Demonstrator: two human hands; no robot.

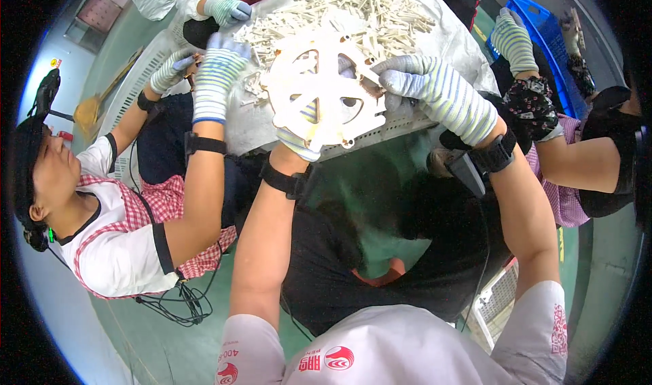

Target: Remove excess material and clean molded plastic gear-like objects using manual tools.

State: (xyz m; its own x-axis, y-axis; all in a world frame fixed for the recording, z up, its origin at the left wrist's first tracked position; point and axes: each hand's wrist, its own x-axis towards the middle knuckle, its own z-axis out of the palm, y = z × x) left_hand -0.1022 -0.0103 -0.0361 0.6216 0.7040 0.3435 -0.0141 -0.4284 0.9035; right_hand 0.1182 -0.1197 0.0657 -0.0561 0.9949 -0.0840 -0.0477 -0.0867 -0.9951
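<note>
A round white plastic frame (326, 93) with spoke-like bars and cut-out openings is held up over the table's near edge. My left hand (297, 144), in a striped knit glove, grips it from beneath and behind; parts of the glove show through the openings, while most fingers are hidden. My right hand (441, 93), gloved alike, is closed with its fingertips at the frame's right edge. A short pale strip (367, 74) runs from the rim to those fingertips; whether it is loose or part of the frame, I cannot tell.
Many narrow white plastic pieces (390, 21) lie heaped on the covered table (462, 62) beyond the frame. A co-worker's gloved hands (221, 69) work close on the left. On the right are another person's gloved hand (514, 42) and a blue crate (543, 31).
</note>
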